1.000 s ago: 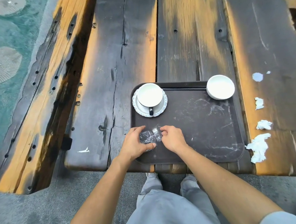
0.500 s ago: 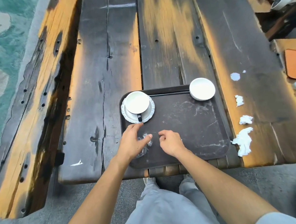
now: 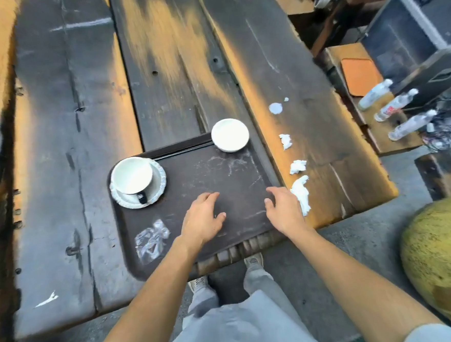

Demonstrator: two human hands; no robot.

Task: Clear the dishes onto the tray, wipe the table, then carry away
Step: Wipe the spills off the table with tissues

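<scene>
Hovering over the dark tray [image 3: 235, 175], the left hand [image 3: 202, 220] and the right hand [image 3: 284, 210] both have a spread grip and hold nothing. The left one is at the middle of the frame; the right one is near the tray's right rim, just beside the largest crumpled tissue [image 3: 302, 193].

On the tray, a crumpled clear wrapper [image 3: 150, 241] lies at the lower left corner. A white cup [image 3: 131, 175] stands on a frilled saucer [image 3: 159, 187] at the upper left corner, and a small white dish [image 3: 230, 134] sits at the upper right corner.

The surface [image 3: 80, 100] is made of dark, worn wooden planks with orange patches and holes. More white tissue scraps [image 3: 297, 166] lie on it in a line to the right of the tray. A small white scrap [image 3: 48, 299] is at the lower left.

Beyond the surface, in the upper right of the frame, three plastic bottles [image 3: 397, 104] lie beside a dark box [image 3: 420, 31]. The floor [image 3: 370, 240] is grey, and a yellow-green round object [image 3: 444, 257] is at the lower right.
</scene>
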